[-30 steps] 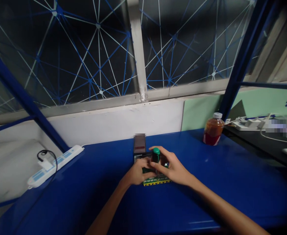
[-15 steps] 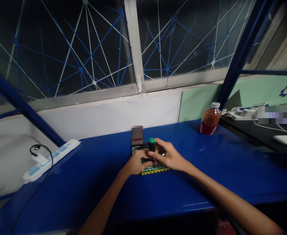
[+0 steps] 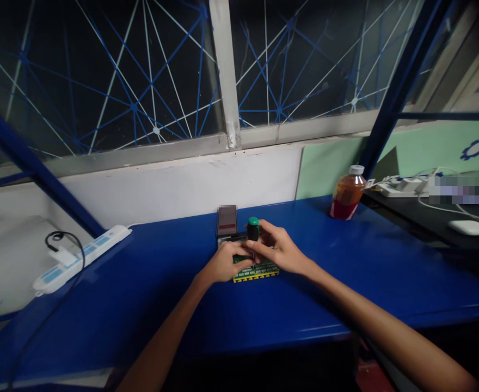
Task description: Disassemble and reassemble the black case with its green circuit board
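Note:
A screwdriver (image 3: 253,231) with a green-capped black handle stands upright over a small green board or case with a yellow-marked front edge (image 3: 256,277). My right hand (image 3: 282,249) is closed around the lower part of the handle. From the other side, my left hand (image 3: 223,262) reaches in with thumb and fingers bent together near the screwdriver's shaft. What those fingertips pinch is hidden. Both hands cover most of the green piece. Just behind them lies a dark, flat, open case or lid (image 3: 227,221), partly blurred out.
The hands work over a blue table (image 3: 305,305). A white power strip (image 3: 82,260) with a black cable lies at left. A drink bottle (image 3: 348,195) stands at back right. Beyond it, a black desk holds chargers and a white adapter (image 3: 470,227). Blue frame posts rise on both sides.
The whole view has shifted slightly, so everything sits a little higher in the picture. Both hands and the upright screwdriver keep nearly the same positions over the green piece.

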Tool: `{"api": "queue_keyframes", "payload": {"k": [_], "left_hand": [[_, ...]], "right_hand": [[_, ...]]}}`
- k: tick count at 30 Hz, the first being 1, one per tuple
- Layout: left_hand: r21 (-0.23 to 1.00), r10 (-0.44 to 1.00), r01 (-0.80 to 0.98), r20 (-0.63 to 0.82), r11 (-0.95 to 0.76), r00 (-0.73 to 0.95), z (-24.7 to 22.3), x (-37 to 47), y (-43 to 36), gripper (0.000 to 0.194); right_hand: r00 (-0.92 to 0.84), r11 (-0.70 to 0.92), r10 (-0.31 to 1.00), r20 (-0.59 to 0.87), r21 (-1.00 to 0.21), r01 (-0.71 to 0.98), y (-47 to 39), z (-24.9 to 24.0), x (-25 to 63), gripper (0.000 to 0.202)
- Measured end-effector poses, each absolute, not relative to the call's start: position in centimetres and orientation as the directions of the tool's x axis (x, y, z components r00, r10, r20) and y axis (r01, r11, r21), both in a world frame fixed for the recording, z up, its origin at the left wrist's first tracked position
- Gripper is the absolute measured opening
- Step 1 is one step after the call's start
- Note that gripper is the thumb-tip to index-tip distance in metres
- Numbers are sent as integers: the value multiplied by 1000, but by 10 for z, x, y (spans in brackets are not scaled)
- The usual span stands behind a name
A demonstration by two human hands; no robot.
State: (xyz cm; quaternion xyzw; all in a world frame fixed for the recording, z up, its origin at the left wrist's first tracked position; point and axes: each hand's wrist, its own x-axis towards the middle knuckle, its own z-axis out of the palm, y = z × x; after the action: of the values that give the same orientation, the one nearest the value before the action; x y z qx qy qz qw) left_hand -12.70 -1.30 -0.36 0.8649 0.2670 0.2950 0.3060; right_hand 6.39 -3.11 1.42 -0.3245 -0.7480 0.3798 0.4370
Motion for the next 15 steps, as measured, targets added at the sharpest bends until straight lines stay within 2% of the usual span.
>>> {"api": "queue_keyframes", "payload": {"k": [15], "left_hand": [[680,633,275,354,-680,689,-3,-126,-15,13]], "right_hand": [[-436,524,802,408,-831,186,-33,16,66,35]]}}
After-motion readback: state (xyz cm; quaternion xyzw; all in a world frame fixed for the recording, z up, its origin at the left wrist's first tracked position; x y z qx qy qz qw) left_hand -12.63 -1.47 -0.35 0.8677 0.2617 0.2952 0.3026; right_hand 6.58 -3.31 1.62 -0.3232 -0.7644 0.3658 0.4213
